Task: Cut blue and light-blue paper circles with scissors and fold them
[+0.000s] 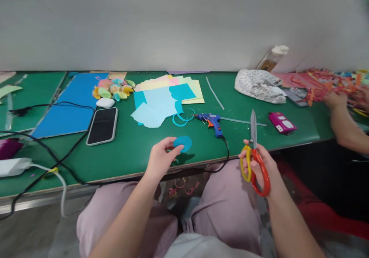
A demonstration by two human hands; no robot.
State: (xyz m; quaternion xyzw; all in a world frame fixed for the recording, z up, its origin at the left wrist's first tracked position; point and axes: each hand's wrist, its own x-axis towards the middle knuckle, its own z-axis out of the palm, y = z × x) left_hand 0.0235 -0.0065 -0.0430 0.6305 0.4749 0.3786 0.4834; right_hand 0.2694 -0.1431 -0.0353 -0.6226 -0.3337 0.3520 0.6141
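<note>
Pinched between the thumb and fingers of my left hand (164, 156) is a blue paper circle (184, 143), held just above the table's front edge. My right hand (262, 162) grips scissors (254, 135) with one yellow and one red handle; the blades point up and away and look closed. Beyond the circle lie thin blue paper rings (180, 120). A blue glue gun (211, 122) rests between my hands, with a clear glue stick (243, 121) out of its back. Sheets of light blue paper (158, 104) lie behind, over cream paper (198, 90).
To the left are a phone (102, 126), a white case (105, 102), colourful paper petals (113, 88), a blue board (69, 106) and tangled black cables (57, 162). A patterned cloth (258, 85), bottle (272, 58) and magenta pack (282, 122) sit right, near another person's hands (337, 98).
</note>
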